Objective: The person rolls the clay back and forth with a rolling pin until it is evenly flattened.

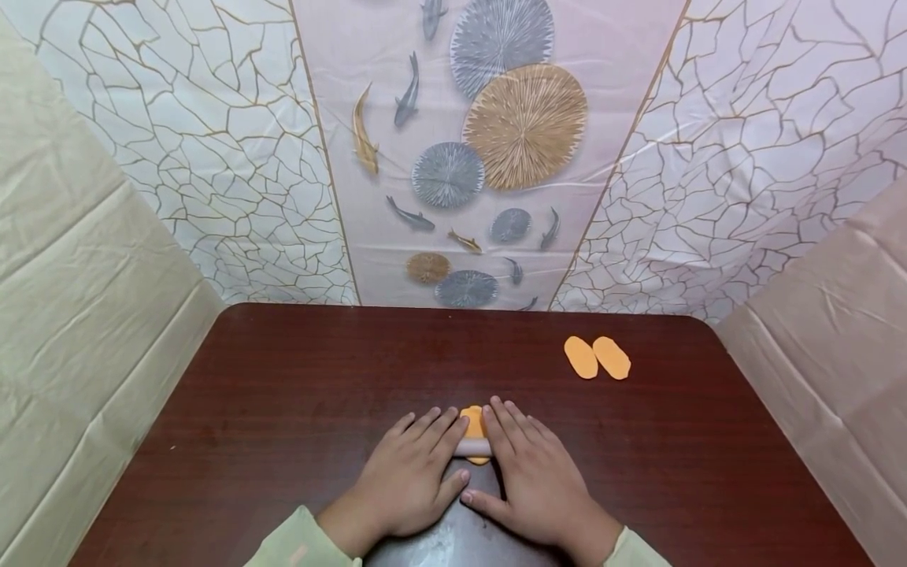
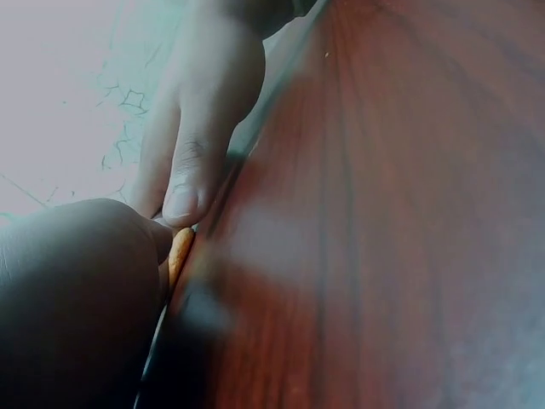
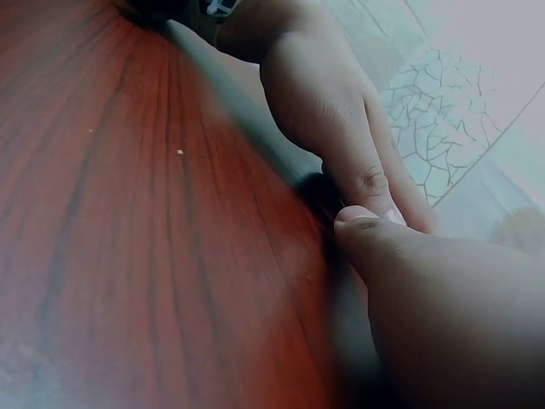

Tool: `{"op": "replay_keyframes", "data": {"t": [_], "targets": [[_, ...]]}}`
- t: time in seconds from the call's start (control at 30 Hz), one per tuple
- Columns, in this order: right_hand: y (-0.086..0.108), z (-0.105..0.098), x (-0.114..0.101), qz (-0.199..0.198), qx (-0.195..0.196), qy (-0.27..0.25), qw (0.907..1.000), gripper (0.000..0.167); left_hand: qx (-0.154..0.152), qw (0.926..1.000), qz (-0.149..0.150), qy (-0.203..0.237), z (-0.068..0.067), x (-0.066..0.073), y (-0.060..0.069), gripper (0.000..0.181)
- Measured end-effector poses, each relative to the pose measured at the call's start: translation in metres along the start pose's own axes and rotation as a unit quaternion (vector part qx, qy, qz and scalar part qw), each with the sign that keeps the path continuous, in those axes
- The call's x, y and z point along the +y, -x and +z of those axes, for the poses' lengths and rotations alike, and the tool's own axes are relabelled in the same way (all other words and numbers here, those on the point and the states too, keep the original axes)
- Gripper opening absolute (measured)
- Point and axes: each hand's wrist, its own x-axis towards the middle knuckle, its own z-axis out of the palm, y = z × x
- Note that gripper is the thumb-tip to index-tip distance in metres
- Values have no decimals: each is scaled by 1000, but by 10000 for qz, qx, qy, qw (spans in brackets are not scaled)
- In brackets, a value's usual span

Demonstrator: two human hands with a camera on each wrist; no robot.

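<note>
A light-coloured rolling pin [image 1: 472, 447] lies crosswise over a flattened piece of orange dough [image 1: 474, 421] near the table's front. My left hand [image 1: 411, 472] rests flat over the pin's left end, its fingers straight and pointing away from me. Over the right end lies my right hand [image 1: 531, 472], fingers likewise extended. Both thumbs point inward and nearly meet on the near side of the pin. The palms hide the ends of the pin. In the left wrist view, an edge of the orange dough [image 2: 180, 254] shows beneath the hands.
Two flat orange ovals [image 1: 582, 357] [image 1: 612, 358] lie side by side at the back right of the dark red wooden table [image 1: 319, 370]. Patterned cloth [image 1: 524, 126] hangs behind the table, and pale padded panels [image 1: 92, 339] flank it.
</note>
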Motion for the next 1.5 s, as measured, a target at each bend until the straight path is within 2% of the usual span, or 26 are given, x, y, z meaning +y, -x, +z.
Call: {"op": "replay_keyframes", "data": {"t": [0.1, 0.37, 0.63, 1.0, 1.27, 1.5], "targets": [[-2, -1, 1, 43, -61, -121, 9999, 115, -27, 10000, -42, 67, -1, 1, -2, 71], [-6, -5, 4, 69, -101, -312, 9994, 120, 162, 9998, -120, 8, -1, 0, -6, 70], [-8, -3, 3, 90, -179, -395, 9990, 130, -9, 9997, -225, 120, 1, -3, -10, 73], [-14, -3, 5, 129, -349, -351, 9987, 137, -12, 9996, -263, 113, -1, -4, -14, 75], [-20, -3, 9, 186, -543, -432, 9974, 139, -85, 9993, -310, 174, 2, -8, -21, 76], [-26, -3, 13, 256, -586, -427, 9970, 140, -62, 9993, -254, 253, -1, -13, -28, 75]]}}
